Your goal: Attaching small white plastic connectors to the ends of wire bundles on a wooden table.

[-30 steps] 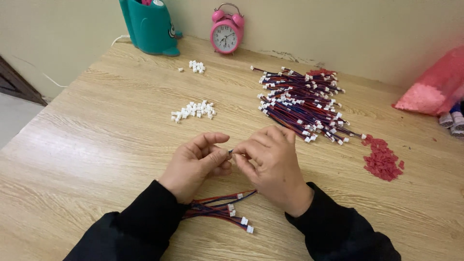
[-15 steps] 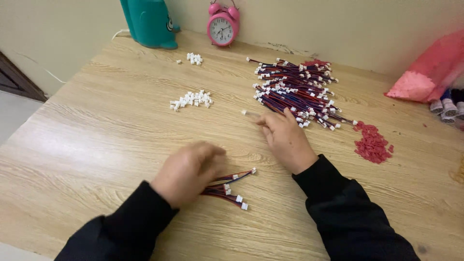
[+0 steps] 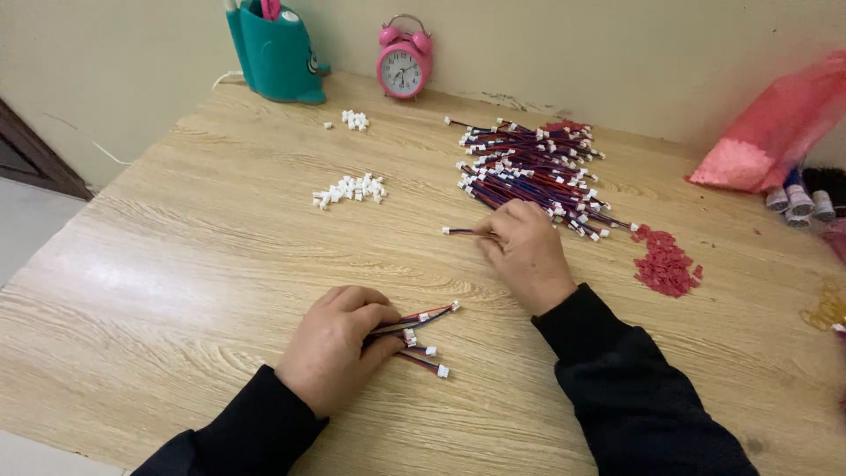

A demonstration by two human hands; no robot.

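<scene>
I see my left hand (image 3: 339, 344) resting low on the wooden tabletop (image 3: 194, 264), its fingers curled down over a small bundle of wires (image 3: 419, 330) and pinning them against the wood; the white plugs at their ends fan out just to the right of the knuckles. My right hand (image 3: 526, 251) lies further up, at the near edge of the big pile of wires (image 3: 529, 172), with the fingers pinched narrow on a single wire (image 3: 463, 232) whose white-tipped end sticks out to the left, flat on the tabletop. Both sleeves are black.

Left of the pile sits a small heap of white plugs (image 3: 350, 189), and a smaller cluster of plugs (image 3: 353, 119) lies beyond it, nearer the wall. A scatter of red bits (image 3: 665, 263) lies just right of the pile. Against the wall stand a teal holder (image 3: 273, 48) and a pink alarm clock (image 3: 404, 69), well apart from my hands. A pink bag (image 3: 775, 132) leans at the far right.
</scene>
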